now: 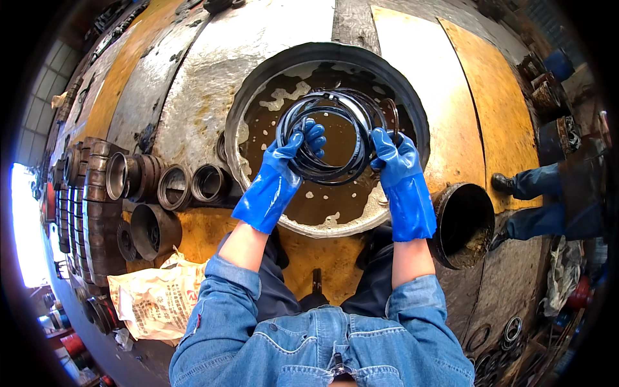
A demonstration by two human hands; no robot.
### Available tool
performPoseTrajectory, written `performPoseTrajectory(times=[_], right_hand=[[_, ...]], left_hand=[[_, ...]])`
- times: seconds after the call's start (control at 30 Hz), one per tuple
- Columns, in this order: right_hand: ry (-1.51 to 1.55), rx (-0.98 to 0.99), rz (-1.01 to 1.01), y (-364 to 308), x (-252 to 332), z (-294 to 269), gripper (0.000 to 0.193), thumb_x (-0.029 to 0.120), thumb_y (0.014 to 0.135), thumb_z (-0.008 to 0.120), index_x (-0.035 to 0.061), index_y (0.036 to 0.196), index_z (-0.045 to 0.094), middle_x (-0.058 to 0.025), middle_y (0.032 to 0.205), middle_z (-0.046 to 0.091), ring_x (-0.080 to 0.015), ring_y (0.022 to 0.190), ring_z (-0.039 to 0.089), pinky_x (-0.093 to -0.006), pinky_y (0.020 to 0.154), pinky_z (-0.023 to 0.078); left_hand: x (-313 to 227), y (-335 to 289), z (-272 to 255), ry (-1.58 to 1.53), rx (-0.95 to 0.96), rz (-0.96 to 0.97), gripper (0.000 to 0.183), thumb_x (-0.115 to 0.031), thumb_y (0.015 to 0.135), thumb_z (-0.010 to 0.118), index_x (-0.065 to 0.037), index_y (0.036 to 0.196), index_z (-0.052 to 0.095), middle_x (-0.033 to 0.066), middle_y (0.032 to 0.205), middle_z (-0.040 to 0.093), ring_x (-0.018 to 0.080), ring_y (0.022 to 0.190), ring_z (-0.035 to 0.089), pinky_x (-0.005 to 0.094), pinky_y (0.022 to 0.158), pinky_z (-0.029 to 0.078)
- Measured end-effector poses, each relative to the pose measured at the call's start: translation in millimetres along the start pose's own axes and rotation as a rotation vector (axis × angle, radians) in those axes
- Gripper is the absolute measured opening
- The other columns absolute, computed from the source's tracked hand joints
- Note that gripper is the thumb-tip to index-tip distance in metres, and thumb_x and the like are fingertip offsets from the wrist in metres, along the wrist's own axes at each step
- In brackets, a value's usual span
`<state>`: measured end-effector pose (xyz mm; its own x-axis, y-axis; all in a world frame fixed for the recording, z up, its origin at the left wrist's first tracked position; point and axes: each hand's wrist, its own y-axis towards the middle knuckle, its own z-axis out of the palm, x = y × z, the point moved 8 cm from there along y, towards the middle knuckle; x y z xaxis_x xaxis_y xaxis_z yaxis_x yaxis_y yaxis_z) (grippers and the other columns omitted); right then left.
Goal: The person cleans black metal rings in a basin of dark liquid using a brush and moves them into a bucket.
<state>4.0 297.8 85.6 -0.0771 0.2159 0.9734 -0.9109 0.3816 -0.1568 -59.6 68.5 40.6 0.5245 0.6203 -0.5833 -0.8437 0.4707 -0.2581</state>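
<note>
Both my hands wear long blue rubber gloves and hold up a bundle of thin rings (332, 174), mostly black and shiny, above a wide round tub (237, 116). My left hand (293, 147) has its fingers curled round the bundle's left side. On the right side, my right hand (394, 158) pinches the rings between thumb and fingers. A brownish ring (394, 111) stands out from the bundle beside that hand. Murky brown liquid (309, 209) with patches of pale foam lies in the tub. My fingers hide parts of the rings.
Several metal cylinders (209, 182) and stacked ribbed metal parts (103, 193) stand left. A printed sack (155, 300) lies at lower left. Right of the tub is a grimy dark bucket (443, 201); beyond it show another person's legs (535, 184). Loose rings (512, 330) lie lower right.
</note>
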Motion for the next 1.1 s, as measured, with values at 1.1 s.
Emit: performPoseTrajectory(times=[1.1], right_hand=[[0.255, -0.064, -0.057, 24.0, -9.3, -47.2, 0.032, 0.028, 0.102, 0.066, -0.0011, 0.114, 0.071, -0.0156, 0.11, 0.077, -0.0256, 0.091, 0.077, -0.0219, 0.052, 0.048]], left_hand=[[-35.7, -1.6, -43.1, 0.02, -0.09, 0.092, 0.039, -0.02, 0.105, 0.06, -0.009, 0.143, 0.058, 0.0092, 0.137, 0.067, 0.0239, 0.113, 0.07, 0.0427, 0.097, 0.057]])
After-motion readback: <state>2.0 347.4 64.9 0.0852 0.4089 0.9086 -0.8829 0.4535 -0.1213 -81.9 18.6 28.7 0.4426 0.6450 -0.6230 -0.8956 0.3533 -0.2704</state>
